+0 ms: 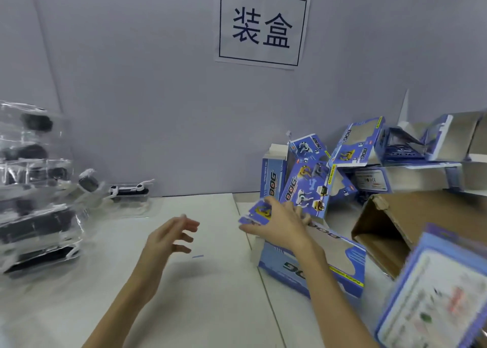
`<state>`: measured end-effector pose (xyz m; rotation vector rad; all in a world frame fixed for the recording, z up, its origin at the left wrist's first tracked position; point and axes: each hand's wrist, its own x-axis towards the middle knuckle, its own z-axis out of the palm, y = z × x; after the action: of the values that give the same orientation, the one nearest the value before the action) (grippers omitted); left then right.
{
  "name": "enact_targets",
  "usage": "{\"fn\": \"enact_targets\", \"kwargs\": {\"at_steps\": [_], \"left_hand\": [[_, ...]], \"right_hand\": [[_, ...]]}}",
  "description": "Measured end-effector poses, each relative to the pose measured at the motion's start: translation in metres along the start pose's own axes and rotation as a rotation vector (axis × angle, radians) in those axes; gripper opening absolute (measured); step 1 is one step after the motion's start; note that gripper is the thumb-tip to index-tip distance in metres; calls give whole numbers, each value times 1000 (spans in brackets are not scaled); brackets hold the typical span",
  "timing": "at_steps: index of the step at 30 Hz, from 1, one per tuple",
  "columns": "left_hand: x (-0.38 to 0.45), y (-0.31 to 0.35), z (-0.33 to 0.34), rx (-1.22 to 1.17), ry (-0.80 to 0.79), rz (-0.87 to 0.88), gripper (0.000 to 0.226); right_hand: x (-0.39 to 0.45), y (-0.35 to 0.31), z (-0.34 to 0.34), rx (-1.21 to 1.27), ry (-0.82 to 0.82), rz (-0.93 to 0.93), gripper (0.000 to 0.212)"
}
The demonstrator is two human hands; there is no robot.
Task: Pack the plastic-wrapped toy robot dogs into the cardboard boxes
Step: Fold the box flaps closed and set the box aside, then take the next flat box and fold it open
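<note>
A blue printed box [313, 258] lying on its side on the white table [200, 308] was being handled by the right hand [279, 223], whose fingers were curled onto the flap [257, 213] at the box's open end. The left hand [168, 239] was held just above the table, fingers loosely spread and gripping nothing. The step in hand was judged to be the opening of a carton, with no toy yet taken up.

The plastic-wrapped toy dogs were seen well apart from the box, at the table's left: a stack [34, 189] of clear packs, roughly five or six though the blur prevented a sure count, and one further pack [130, 190] lying alone by the wall. At the right, about six more blue boxes [342, 168] were piled loosely, an exact count being prevented by overlap, beside one brown carton [411, 223].

For the next move, a wrapped dog would probably need to be fetched by the free hand while the flap was kept open.
</note>
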<state>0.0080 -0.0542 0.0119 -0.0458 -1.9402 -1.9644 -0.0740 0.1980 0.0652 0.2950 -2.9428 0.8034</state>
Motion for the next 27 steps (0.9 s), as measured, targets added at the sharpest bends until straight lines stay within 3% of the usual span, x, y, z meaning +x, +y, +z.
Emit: {"fn": "enact_targets", "kwargs": {"at_steps": [2, 5, 6, 8, 10, 13, 15, 17, 21, 24, 27], "left_hand": [[-6, -3, 11, 166, -128, -25, 43], [-15, -8, 32, 252, -241, -122, 88], [-16, -8, 38, 215, -241, -121, 93], [-17, -9, 45, 105, -207, -83, 84], [-18, -11, 47, 58, -162, -56, 60], [-14, -16, 46, 126, -47, -24, 20], [-8, -20, 42, 113, 114, -41, 25], [-1, -25, 34, 110, 280, -57, 26], [3, -28, 21, 256, 456, -10, 50], [-5, -16, 27, 498, 558, 202, 52], [-17, 13, 65, 481, 415, 485, 34]], "right_hand": [[2, -15, 0, 128, 91, -98, 89], [-2, -43, 4, 339, 151, -299, 91], [-6, -52, 8, 366, 155, -367, 89], [-12, -65, 20, 391, 126, -475, 85], [-13, -70, 30, 389, 84, -553, 74], [-6, -68, 36, 435, 135, -612, 42], [-1, -62, 39, 424, 251, -612, 30], [5, -51, 44, 252, 285, -567, 29], [10, -34, 56, -122, 98, -467, 43], [9, -38, 62, -155, 39, -433, 41], [3, -45, 58, -201, 25, -397, 39]]}}
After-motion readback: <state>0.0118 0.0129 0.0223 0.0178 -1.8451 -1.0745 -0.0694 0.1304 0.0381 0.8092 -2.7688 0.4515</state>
